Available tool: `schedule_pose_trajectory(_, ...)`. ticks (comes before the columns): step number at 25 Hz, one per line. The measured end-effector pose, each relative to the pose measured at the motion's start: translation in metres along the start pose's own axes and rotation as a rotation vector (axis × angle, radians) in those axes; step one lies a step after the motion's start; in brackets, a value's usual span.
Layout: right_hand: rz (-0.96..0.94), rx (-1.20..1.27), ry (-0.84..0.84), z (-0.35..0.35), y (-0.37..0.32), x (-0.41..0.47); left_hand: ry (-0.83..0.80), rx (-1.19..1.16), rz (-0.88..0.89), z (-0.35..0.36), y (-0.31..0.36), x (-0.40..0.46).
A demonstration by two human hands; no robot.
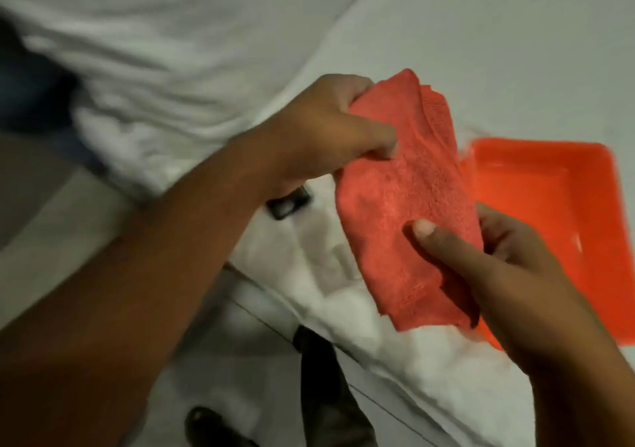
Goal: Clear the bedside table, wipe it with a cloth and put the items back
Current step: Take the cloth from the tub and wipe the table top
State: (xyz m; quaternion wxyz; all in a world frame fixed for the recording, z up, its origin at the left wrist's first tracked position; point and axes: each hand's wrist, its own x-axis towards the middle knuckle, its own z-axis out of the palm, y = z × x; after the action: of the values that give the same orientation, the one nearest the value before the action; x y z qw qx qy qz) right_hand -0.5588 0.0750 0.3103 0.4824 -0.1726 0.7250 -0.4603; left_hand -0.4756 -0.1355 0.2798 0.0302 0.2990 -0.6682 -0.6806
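Observation:
A folded red cloth [405,199] hangs in the air between both hands, above the edge of a white bed. My left hand [323,130] pinches its upper end with thumb and fingers. Its lower end is gripped by my right hand [508,268], thumb pressed on the front of the cloth. The bedside table is out of view. The picture is blurred.
An empty orange plastic tray [556,206] lies on the white bedsheet [481,51] to the right, behind the cloth. A small dark object [288,202] rests on the bed edge under my left wrist. A rumpled white duvet [154,51] fills the upper left. Tiled floor [240,360] shows below.

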Motion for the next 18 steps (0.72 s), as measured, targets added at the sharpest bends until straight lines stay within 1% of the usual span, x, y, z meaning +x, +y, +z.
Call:
schedule_pose_trajectory(2,-0.004,-0.036,-0.225,0.067,-0.008,0.011,0.118,-0.106,-0.054,-0.069,-0.034,-0.059)
schedule_pose_trajectory(3,0.007,-0.073,-0.309,0.100,-0.005,0.019,0.191,-0.154,-0.083,-0.098,-0.055,-0.088)
schedule_pose_trajectory(4,0.019,-0.130,-0.366,0.133,0.001,0.027,0.263,-0.197,-0.116,-0.122,-0.078,-0.114)
schedule_pose_trajectory(6,0.063,-0.266,-0.440,0.209,0.033,0.050,0.465,-0.260,-0.201,-0.165,-0.139,-0.167)
schedule_pose_trajectory(8,0.107,-0.368,-0.400,0.270,0.077,0.071,0.639,-0.238,-0.296,-0.184,-0.204,-0.195)
schedule_pose_trajectory(10,0.112,-0.450,-0.330,0.320,0.124,0.086,0.760,-0.148,-0.366,-0.187,-0.266,-0.204)
schedule_pose_trajectory(12,0.106,-0.507,-0.263,0.351,0.167,0.103,0.809,-0.080,-0.401,-0.183,-0.321,-0.194)
schedule_pose_trajectory(14,0.118,-0.605,-0.253,0.364,0.202,0.121,0.784,0.015,-0.438,-0.183,-0.362,-0.180)
schedule_pose_trajectory(15,0.109,-0.751,-0.265,0.365,0.213,0.126,0.788,0.084,-0.438,-0.183,-0.376,-0.180)
schedule_pose_trajectory(16,0.022,-0.988,-0.247,0.365,0.225,0.132,0.833,0.163,-0.432,-0.184,-0.392,-0.189)
schedule_pose_trajectory(17,-0.149,-1.198,-0.202,0.363,0.235,0.137,0.907,0.274,-0.425,-0.184,-0.409,-0.205)
schedule_pose_trajectory(18,-0.397,-1.300,-0.170,0.366,0.238,0.139,0.980,0.411,-0.421,-0.180,-0.427,-0.226)
